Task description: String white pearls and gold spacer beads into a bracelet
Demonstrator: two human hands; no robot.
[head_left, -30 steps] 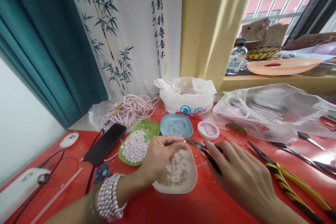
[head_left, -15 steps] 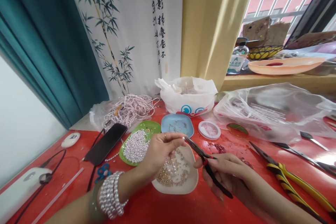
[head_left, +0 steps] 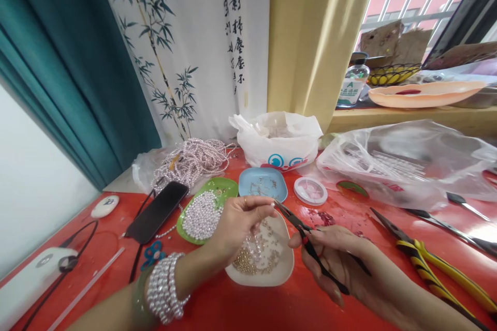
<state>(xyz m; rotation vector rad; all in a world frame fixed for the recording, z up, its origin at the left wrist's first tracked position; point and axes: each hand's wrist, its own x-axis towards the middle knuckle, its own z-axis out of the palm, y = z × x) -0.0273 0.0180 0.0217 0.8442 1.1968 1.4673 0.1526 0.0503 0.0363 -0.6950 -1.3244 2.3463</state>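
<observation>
While pinching a tiny pale piece [head_left: 273,205] in the left grip [head_left: 237,222], also holding slim long-nose metal pliers [head_left: 295,222] with black-and-red handles in the right grip [head_left: 336,256]. On the left, see thumb and forefinger closed together at the tips; too small to tell what sort of piece. On the right, see fingers curled around the handles from below, thumb laid near the pivot, handles a little spread. Aiming the pliers up and leftward, with the nose right at the left fingertips; cannot tell whether touching the piece or just beside it.

Below the left grip, a rounded-square cream tray [head_left: 286,264], partly hidden. In it, small round gold beads [head_left: 246,262]; above these, a short pearly strand [head_left: 256,245], cannot tell whether hanging or lying.

Around these, on the glossy red surface [head_left: 233,310]: to the left, a green tray [head_left: 224,184] piled with pale pearly beads [head_left: 201,217]; beyond, a rounded light-blue tray [head_left: 246,178] with thin small bits; just right of that, a round pinkish clear case [head_left: 310,191]. Farther back, a tangled heap of pearly strings [head_left: 194,163] and a white plastic bag [head_left: 279,139] printed with blue eyes. Right of the right grip, bigger pliers with yellow-and-black handles [head_left: 427,266].
</observation>
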